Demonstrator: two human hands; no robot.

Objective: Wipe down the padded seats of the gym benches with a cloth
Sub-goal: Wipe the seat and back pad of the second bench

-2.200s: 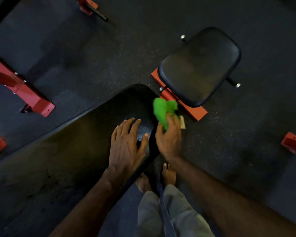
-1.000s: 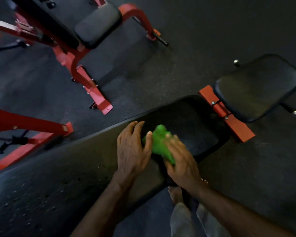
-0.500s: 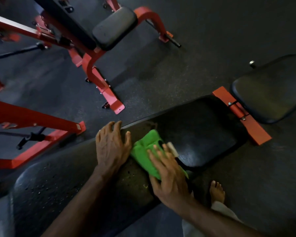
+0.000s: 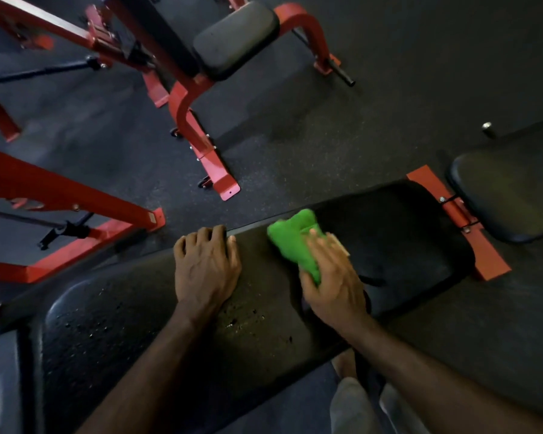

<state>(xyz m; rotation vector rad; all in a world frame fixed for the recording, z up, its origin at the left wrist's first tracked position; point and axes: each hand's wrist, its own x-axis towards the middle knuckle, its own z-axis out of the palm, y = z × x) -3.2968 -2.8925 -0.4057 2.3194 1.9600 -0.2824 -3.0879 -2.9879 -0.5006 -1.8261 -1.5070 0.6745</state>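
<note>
A long black bench pad (image 4: 398, 233) runs across the view, with wet droplets on its near left part. My right hand (image 4: 333, 277) presses a bright green cloth (image 4: 292, 239) flat onto the pad near its far edge. The cloth bulges out to the left of the fingers. My left hand (image 4: 206, 267) rests palm down on the pad beside it, fingertips at the far edge. A smaller black seat pad (image 4: 511, 195) lies at the right, joined by a red bracket (image 4: 458, 214).
A red-framed bench with a black seat (image 4: 235, 36) stands at the top centre, its foot (image 4: 220, 177) close to the pad. More red frame bars (image 4: 69, 195) are at the left. Dark rubber floor (image 4: 373, 120) surrounds everything. My foot (image 4: 345, 364) and grey trousers are below the pad.
My right hand has slid the green cloth rightward and toward the pad's far edge. The left hand has stayed planted on the pad. The view has shifted a little.
</note>
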